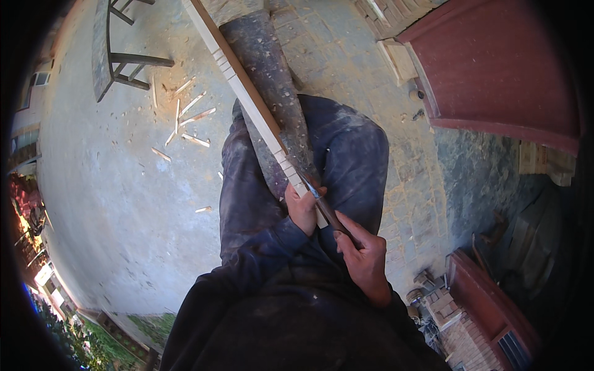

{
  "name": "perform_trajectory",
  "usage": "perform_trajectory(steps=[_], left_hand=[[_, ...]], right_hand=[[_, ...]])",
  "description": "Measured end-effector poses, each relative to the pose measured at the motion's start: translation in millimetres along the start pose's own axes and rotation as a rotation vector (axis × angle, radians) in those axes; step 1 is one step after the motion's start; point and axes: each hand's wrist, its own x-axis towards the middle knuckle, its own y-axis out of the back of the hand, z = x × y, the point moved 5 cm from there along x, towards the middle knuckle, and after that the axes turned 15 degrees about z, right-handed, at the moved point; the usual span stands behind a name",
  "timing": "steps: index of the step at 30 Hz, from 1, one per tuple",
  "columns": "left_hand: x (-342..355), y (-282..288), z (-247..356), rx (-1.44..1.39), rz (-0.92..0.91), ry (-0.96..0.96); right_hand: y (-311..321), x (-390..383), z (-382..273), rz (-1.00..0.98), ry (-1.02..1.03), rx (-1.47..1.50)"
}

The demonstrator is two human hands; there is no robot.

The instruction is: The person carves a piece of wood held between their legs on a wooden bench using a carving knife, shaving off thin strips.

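Observation:
A long squared wooden bar with cut lines across its pale face slants along a dark, worn bench, which I straddle. Near the bar's close end, my left hand is wrapped round the wood. My right hand grips the dark handle of a chisel. The chisel's metal blade points up and left, its tip at the bar's pale face just beyond my left fingers. Exactly how deep the tip sits cannot be seen.
Wood offcuts and chips lie on the concrete floor to the left. A second wooden bench stands at the far left. On the right are a dark red panel, wooden blocks and a red box-like object.

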Motion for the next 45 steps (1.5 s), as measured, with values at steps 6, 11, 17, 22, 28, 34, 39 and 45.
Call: perform_trajectory(steps=[6, 11, 17, 22, 28, 34, 39, 45], left_hand=[[0, 0, -1, -0.007, 0.009, 0.003], [0, 0, 1, -0.009, -0.010, -0.016], [-1, -3, 4, 0.000, -0.011, -0.012], [-1, 0, 2, 0.018, -0.009, -0.016], [-5, -2, 8, 0.044, 0.025, 0.029], [-2, -3, 4, 0.058, 0.030, 0.018], [1, -2, 0, -0.005, 0.007, -0.011], [0, -7, 8, 0.047, 0.059, -0.008]], right_hand=[[-1, 3, -2, -0.003, 0.038, -0.016], [-2, 6, -9, -0.002, 0.065, -0.042], [3, 5, -15, -0.014, 0.008, -0.065], [-3, 7, -1, -0.020, -0.082, -0.038], [-7, 17, -8, -0.032, -0.051, -0.111], [-2, 7, -31, 0.065, 0.174, -0.177], [-4, 8, -32, 0.055, 0.227, -0.168], [0, 5, -42, 0.039, 0.142, -0.198]])
